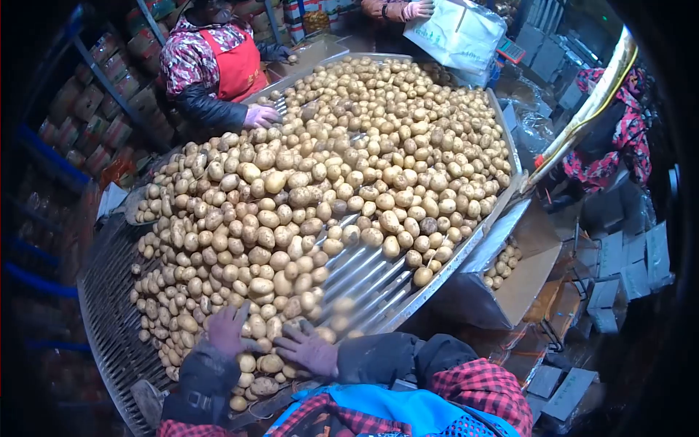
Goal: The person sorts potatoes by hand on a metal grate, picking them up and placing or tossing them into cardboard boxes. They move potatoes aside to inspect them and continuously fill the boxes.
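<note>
A big heap of potatoes point(247, 211) covers much of a slatted metal sorting table point(109, 291). My left hand point(228, 331), in a purplish glove, rests on the near edge of the heap with fingers spread. Just to its right, my right hand point(312, 349), gloved alike, lies over potatoes with its fingers apart. Neither hand has a potato gripped. Beyond my right fingertips, a few potatoes point(341, 309) are smeared by motion on the bare slats point(371, 280).
A cardboard box point(524, 269) with potatoes in it stands against the table's right rim. Across the heap, a co-worker in a red apron point(240, 65) has a gloved hand point(261, 116) at the potatoes. Another person holds a white carton point(455, 36). A pole point(582, 109) rises at right.
</note>
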Available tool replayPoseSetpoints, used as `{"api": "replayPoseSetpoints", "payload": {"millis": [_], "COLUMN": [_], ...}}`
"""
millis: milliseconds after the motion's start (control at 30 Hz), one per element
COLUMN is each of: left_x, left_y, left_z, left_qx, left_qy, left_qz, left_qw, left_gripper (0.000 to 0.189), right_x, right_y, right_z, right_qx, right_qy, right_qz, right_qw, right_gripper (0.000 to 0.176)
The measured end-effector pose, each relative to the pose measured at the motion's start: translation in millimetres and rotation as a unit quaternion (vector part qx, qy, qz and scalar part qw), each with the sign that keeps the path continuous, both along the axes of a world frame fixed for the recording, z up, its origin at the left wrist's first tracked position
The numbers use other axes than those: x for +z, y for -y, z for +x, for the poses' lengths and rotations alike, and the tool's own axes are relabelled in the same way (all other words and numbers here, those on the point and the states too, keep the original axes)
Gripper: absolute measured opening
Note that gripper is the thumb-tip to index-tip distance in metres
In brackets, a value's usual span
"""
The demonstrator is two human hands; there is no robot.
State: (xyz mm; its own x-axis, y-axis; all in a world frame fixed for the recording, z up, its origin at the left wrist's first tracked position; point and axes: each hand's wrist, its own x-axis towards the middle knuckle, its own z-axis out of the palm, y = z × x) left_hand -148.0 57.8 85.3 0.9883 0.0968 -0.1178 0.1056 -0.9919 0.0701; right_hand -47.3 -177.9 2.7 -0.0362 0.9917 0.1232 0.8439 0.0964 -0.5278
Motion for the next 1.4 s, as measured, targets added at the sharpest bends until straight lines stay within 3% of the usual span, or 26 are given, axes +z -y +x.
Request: {"api": "replayPoseSetpoints", "payload": {"millis": [100, 133, 200, 267, 333, 400, 433, 467, 567, 600, 633, 667, 733, 867, 967, 1000, 1067, 1100, 1133, 1167, 1200, 1233, 1300, 1333, 1367, 1400], "left_x": [8, 8, 0, -18, -17, -45, -29, -33, -61, -55, -37, -22, -8, -46, -56, -51, -40, -46, -49, -50, -52, -59, -85, -97, -100, -101], "left_y": [9, 18, 34, 55, 84, 104, 122, 129, 146, 151, 153, 154, 160, 160, 174, 180, 187, 182, 182, 184, 184, 183, 188, 193, 197, 202], "left_z": [44, 52, 66, 94, 132, 157, 175, 185, 196, 188, 177, 164, 124, 85, 110, 117, 132, 138, 146, 156, 167, 179, 208, 217, 224, 232], "left_qx": [0.040, 0.043, -0.005, -0.032, -0.016, -0.049, 0.014, 0.014, -0.036, -0.039, -0.095, -0.152, -0.100, -0.030, -0.024, -0.022, -0.040, -0.073, -0.070, -0.099, -0.130, -0.138, -0.129, -0.115, -0.119, -0.105], "left_qy": [-0.184, -0.187, -0.077, -0.030, -0.092, -0.006, -0.094, -0.094, 0.085, 0.087, 0.141, 0.194, 0.113, 0.043, 0.036, 0.036, -0.015, -0.014, -0.014, -0.011, -0.008, 0.013, 0.028, 0.045, 0.043, 0.033], "left_qz": [-0.013, -0.011, -0.052, -0.137, -0.133, -0.156, -0.154, -0.155, -0.077, -0.080, -0.050, -0.023, -0.078, -0.055, -0.058, -0.059, -0.039, -0.036, -0.035, -0.056, -0.077, -0.158, -0.156, -0.158, -0.162, -0.151], "left_qw": [0.982, 0.981, 0.996, 0.990, 0.987, 0.986, 0.983, 0.983, 0.993, 0.992, 0.984, 0.969, 0.985, 0.997, 0.997, 0.997, 0.998, 0.997, 0.997, 0.993, 0.988, 0.978, 0.979, 0.980, 0.979, 0.982], "left_gripper": [0.105, 0.105, 0.103, 0.099, 0.097, 0.095, 0.093, 0.093, 0.089, 0.089, 0.088, 0.087, 0.086, 0.099, 0.095, 0.095, 0.088, 0.094, 0.094, 0.090, 0.088, 0.085, 0.084, 0.082, 0.082, 0.085], "right_x": [-5, -8, 8, 15, 21, 26, 31, 35, 9, -10, -4, -25, -23, -32, 13, 15, 10, 14, 20, 24, 25, 19, 3, -4, 2, 4], "right_y": [11, 14, 26, 40, 65, 95, 100, 100, 73, 59, 52, 45, 46, 62, 90, 100, 121, 134, 149, 162, 173, 180, 189, 195, 199, 203], "right_z": [23, 32, 62, 89, 111, 143, 162, 181, 229, 238, 241, 252, 260, 264, 257, 252, 228, 222, 217, 212, 205, 200, 201, 204, 208, 211], "right_qx": [-0.050, -0.065, -0.084, -0.067, -0.169, -0.319, -0.378, -0.438, -0.427, -0.421, -0.425, -0.414, -0.397, -0.364, -0.343, -0.342, -0.402, -0.398, -0.355, -0.260, -0.222, -0.213, -0.150, -0.094, -0.064, -0.069], "right_qy": [0.024, 0.029, 0.041, -0.063, -0.124, -0.032, -0.011, 0.009, 0.108, 0.165, 0.207, 0.223, 0.168, 0.221, 0.005, 0.006, -0.120, -0.122, -0.490, -0.784, -0.883, -0.881, -0.921, -0.950, -0.959, -0.958], "right_qz": [0.017, 0.007, 0.091, 0.088, 0.013, 0.099, 0.112, 0.124, 0.065, 0.013, -0.019, -0.022, -0.034, 0.043, 0.100, 0.098, 0.157, 0.155, 0.138, 0.101, 0.129, 0.158, 0.206, 0.221, 0.234, 0.239], "right_qw": [0.998, 0.997, 0.991, 0.992, 0.978, 0.942, 0.919, 0.890, 0.896, 0.892, 0.881, 0.882, 0.902, 0.904, 0.934, 0.935, 0.894, 0.896, 0.784, 0.554, 0.394, 0.392, 0.296, 0.199, 0.145, 0.146], "right_gripper": [0.062, 0.061, 0.050, 0.036, 0.027, 0.021, 0.021, 0.023, 0.033, 0.039, 0.028, 0.042, 0.050, 0.054, 0.052, 0.052, 0.060, 0.060, 0.061, 0.062, 0.065, 0.066, 0.067, 0.068, 0.069, 0.069]}}
